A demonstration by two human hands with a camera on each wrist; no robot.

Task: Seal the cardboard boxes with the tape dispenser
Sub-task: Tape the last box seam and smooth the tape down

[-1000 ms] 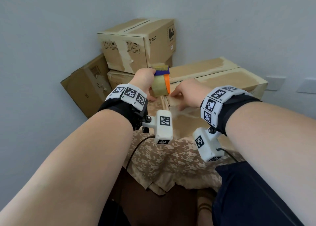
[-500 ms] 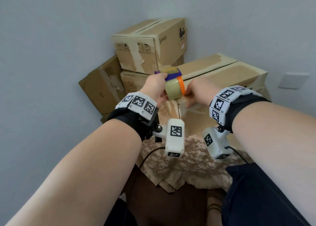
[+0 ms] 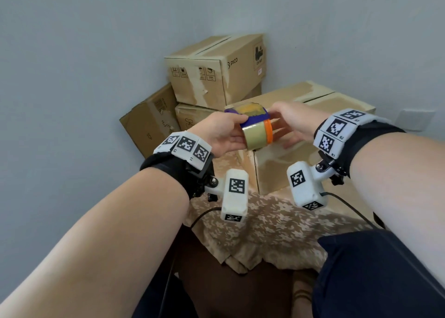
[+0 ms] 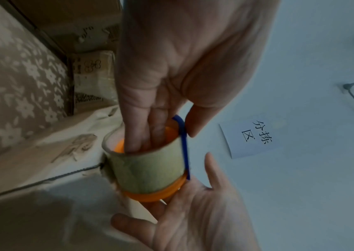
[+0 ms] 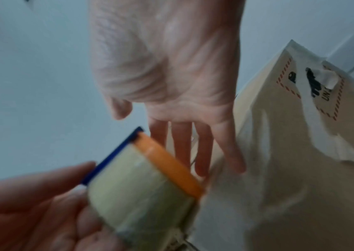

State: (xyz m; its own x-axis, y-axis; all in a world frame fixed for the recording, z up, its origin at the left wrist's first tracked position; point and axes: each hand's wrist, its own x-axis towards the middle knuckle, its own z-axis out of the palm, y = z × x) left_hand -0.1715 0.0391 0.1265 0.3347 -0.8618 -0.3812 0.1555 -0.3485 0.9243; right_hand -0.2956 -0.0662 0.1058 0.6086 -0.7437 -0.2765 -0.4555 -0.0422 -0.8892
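Cardboard fills the corner, so take the near box [image 3: 296,154], the large one on the floral cloth [image 3: 265,226], as the landmark. Left of it and further back, a tilted box [image 3: 149,122] leans on the wall, beside a stack of two, the top one printed PICO [image 3: 216,69].

A second ago the tape dispenser [image 3: 256,131] sat low against the near box's front top edge, with the right hand pressed down on the box beside it. Now the dispenser is lifted clear, hanging in the air just above and in front of that edge.

The left hand [image 3: 220,136] grips the dispenser: in the left wrist view its fingers [image 4: 150,134] are pushed inside the roll's orange core and the thumb pinches the blue frame from outside. Right of the dispenser, the right hand [image 3: 295,122] has come off the cardboard and hovers with straight, spread fingers [image 5: 202,149], holding nothing; the left wrist view shows its palm just beside the orange flange, though I cannot tell if it touches.

My reading is that a strip has been finished or abandoned, and the right hand is coming in to find the tape's loose end for a fresh pull. The near box's top seam still shows a dark gap [image 4: 43,178], so sealing looks unfinished.
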